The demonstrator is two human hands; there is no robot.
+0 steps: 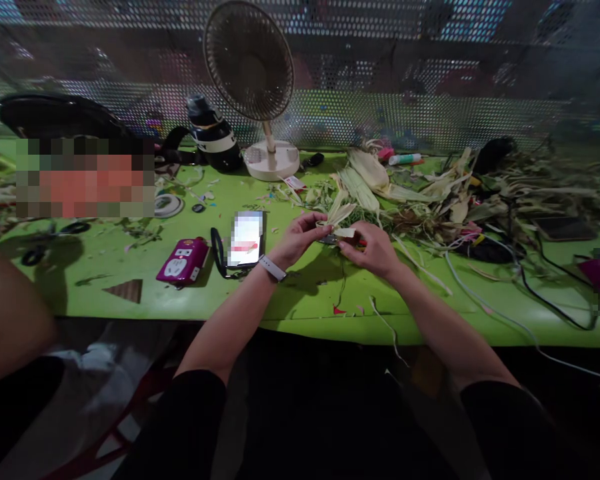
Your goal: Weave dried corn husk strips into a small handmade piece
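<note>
My left hand [304,239] is closed in a pinch on a bundle of pale dried corn husk [341,212], whose strips fan upward from the fingertips. My right hand [374,252] is closed just to the right of it, around a red-handled tool [363,243]. A grey metal part of that tool shows under the husk, but the fingers hide most of it, so its exact kind is unclear. A pale husk end lies between both hands. Beneath them a thin stem hangs down toward the green tabletop [290,293].
Behind the hands lie loose corn husks [367,173] and dried plant scraps. A lit phone [247,240] and a purple power socket block [183,261] are at left. A fan [273,160] and a black bottle [215,137] stand behind. Cables [505,313] cross the right side. Another person's arm [10,300] is at far left.
</note>
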